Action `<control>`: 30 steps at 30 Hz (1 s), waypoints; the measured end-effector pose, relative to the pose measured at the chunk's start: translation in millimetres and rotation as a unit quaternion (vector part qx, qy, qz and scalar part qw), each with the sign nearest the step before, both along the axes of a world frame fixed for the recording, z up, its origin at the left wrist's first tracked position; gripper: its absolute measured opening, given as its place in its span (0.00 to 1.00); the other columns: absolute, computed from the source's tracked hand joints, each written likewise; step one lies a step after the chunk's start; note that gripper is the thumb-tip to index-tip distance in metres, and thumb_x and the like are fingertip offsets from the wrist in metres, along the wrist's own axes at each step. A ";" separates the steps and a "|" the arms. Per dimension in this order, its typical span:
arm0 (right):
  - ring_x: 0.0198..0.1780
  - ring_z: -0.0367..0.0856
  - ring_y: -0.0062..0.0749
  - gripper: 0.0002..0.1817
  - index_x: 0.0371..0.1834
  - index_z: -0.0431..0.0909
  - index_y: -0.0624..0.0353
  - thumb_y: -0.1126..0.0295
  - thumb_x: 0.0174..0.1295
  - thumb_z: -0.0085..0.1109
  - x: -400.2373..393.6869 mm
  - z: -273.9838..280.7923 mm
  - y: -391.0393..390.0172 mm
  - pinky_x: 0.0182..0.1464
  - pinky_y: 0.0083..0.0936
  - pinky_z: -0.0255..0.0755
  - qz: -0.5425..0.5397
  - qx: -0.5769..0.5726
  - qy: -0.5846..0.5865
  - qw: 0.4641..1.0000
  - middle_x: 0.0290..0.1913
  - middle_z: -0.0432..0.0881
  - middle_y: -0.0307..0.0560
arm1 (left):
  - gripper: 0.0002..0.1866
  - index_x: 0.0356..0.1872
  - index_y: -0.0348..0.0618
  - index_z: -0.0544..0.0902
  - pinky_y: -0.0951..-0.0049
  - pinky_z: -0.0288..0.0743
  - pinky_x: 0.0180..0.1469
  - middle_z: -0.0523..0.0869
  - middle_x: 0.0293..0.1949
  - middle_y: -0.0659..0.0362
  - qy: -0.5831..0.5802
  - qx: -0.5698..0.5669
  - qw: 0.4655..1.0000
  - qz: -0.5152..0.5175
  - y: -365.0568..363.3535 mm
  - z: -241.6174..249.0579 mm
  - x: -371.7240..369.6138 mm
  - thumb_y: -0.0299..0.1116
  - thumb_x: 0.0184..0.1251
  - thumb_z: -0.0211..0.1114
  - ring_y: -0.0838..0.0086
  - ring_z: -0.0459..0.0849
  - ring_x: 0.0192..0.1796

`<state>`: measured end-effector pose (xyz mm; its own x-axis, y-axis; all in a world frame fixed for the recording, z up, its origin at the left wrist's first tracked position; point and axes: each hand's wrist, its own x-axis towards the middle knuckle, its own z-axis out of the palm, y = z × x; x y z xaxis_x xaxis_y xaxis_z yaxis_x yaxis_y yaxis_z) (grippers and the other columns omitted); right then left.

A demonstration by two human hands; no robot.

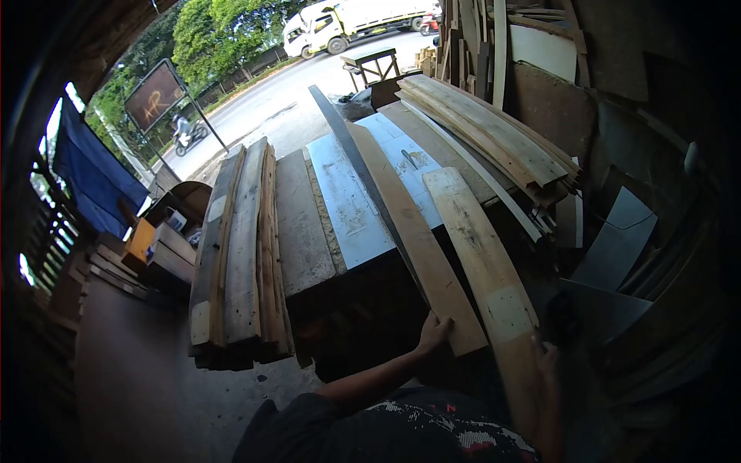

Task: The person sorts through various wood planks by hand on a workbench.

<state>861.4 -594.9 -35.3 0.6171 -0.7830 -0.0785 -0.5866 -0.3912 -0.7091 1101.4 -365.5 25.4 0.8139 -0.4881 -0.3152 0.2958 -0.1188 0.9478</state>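
My left hand (pixel 437 333) is closed on the left edge of a long brown plank (pixel 409 224), close to its near end. This plank slopes away from me across the work table, with a dark narrow strip along its left side. In the dim light at the right, my right hand (pixel 547 361) grips the right edge of a paler, stained plank (pixel 482 251). The pale plank has a rounded far end and a lighter patch near its middle, and its near end reaches my body. Light blue sheets (pixel 347 208) lie on the table beneath the planks.
Stacked planks (pixel 251 239) stand at the left, and another stack of long boards (pixel 494 131) lies at the back right. Offcuts and a grey panel (pixel 617 239) lean on the right. Beyond are a small wooden table (pixel 370 58), a road and a truck (pixel 363 23).
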 end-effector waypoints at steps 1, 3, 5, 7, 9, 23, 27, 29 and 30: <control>0.22 0.70 0.41 0.36 0.22 0.76 0.70 0.39 0.66 0.54 1.9 16.4 3.0 0.29 0.42 0.66 -0.013 0.006 0.021 1.000 0.18 0.70 0.60 | 0.24 0.60 0.32 0.66 0.64 0.76 0.57 0.80 0.51 0.48 -0.015 0.013 1.000 -0.023 -2.6 0.9 -8.3 0.31 0.66 0.57 0.61 0.82 0.53; 0.23 0.73 0.47 0.37 0.22 0.76 0.70 0.39 0.66 0.53 4.7 30.4 2.6 0.30 0.42 0.67 -0.023 -0.003 0.051 0.998 0.19 0.71 0.62 | 0.25 0.62 0.32 0.65 0.64 0.74 0.60 0.80 0.53 0.46 0.006 0.000 0.999 -0.047 -4.0 -9.0 -22.8 0.32 0.66 0.55 0.60 0.81 0.56; 0.24 0.77 0.52 0.37 0.23 0.77 0.71 0.39 0.67 0.52 5.1 33.3 0.6 0.30 0.43 0.67 -0.020 -0.029 0.072 0.997 0.21 0.73 0.64 | 0.26 0.62 0.31 0.65 0.64 0.73 0.61 0.80 0.54 0.44 -0.002 0.026 0.997 -0.075 -4.9 -12.6 -34.5 0.34 0.66 0.55 0.59 0.81 0.57; 0.29 0.79 0.62 0.37 0.22 0.75 0.71 0.40 0.67 0.52 4.4 41.9 -2.2 0.30 0.45 0.66 -0.012 -0.063 0.061 0.996 0.21 0.73 0.67 | 0.27 0.62 0.29 0.64 0.62 0.73 0.61 0.80 0.54 0.42 -0.041 0.093 0.989 -0.109 -5.5 -10.8 -44.8 0.37 0.67 0.57 0.57 0.81 0.57; 0.33 0.80 0.67 0.36 0.23 0.75 0.71 0.40 0.68 0.52 0.3 43.9 -6.1 0.30 0.46 0.67 0.002 -0.080 0.063 0.995 0.23 0.74 0.69 | 0.29 0.64 0.30 0.62 0.61 0.74 0.61 0.79 0.55 0.42 -0.047 0.130 0.978 -0.154 -7.6 -16.2 -54.2 0.38 0.68 0.57 0.57 0.81 0.58; 0.37 0.80 0.67 0.34 0.24 0.77 0.67 0.43 0.71 0.46 -7.4 31.6 -37.9 0.35 0.51 0.74 0.127 -0.115 0.111 0.979 0.29 0.81 0.68 | 0.38 0.67 0.34 0.64 0.65 0.79 0.57 0.78 0.57 0.44 -0.004 0.093 0.935 -0.342 -26.4 36.9 -71.8 0.48 0.65 0.68 0.59 0.82 0.57; 0.43 0.80 0.69 0.35 0.29 0.81 0.69 0.43 0.72 0.41 1.3 33.3 -42.4 0.42 0.53 0.75 0.143 -0.085 0.143 0.976 0.36 0.82 0.71 | 0.41 0.63 0.34 0.71 0.66 0.80 0.55 0.81 0.55 0.45 -0.035 0.107 0.922 -0.370 -37.8 46.3 -61.6 0.57 0.59 0.71 0.59 0.83 0.54; 0.45 0.80 0.70 0.36 0.31 0.82 0.70 0.43 0.73 0.39 10.7 45.3 -35.4 0.45 0.53 0.74 0.128 -0.047 0.159 0.978 0.38 0.82 0.71 | 0.42 0.62 0.35 0.74 0.67 0.80 0.53 0.82 0.53 0.46 -0.010 0.127 0.915 -0.382 -39.5 72.8 -58.4 0.60 0.56 0.71 0.61 0.85 0.52; 0.46 0.80 0.69 0.37 0.31 0.82 0.70 0.43 0.73 0.37 14.4 45.0 -33.0 0.46 0.54 0.74 0.127 -0.039 0.167 0.977 0.38 0.82 0.71 | 0.43 0.61 0.34 0.74 0.67 0.81 0.52 0.83 0.52 0.47 -0.015 0.148 0.911 -0.385 -42.7 68.3 -56.3 0.61 0.55 0.71 0.62 0.85 0.51</control>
<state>875.8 -627.9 9.8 0.7423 -0.6198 -0.2547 -0.6571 -0.5990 -0.4576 1045.1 -408.2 93.6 0.2777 -0.8151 -0.5083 -0.0092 -0.5314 0.8471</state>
